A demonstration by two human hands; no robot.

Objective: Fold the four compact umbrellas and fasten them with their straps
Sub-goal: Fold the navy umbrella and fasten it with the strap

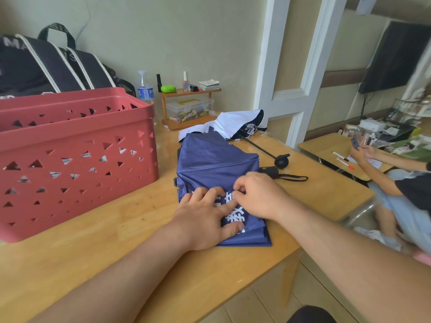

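Hands press blue umbrella [217, 159] beside red basket [77, 145], left [205, 220] flat, right [258, 194] grip pinching fabric.

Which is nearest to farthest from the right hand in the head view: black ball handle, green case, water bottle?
From the right hand:
1. Black ball handle, just behind it to the right.
2. Green case, on the far shelf.
3. Water bottle, far left, behind the basket.

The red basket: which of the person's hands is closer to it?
Left. The left hand presses flat on the blue umbrella just right of the red basket; the right hand pinches the fabric farther from it.
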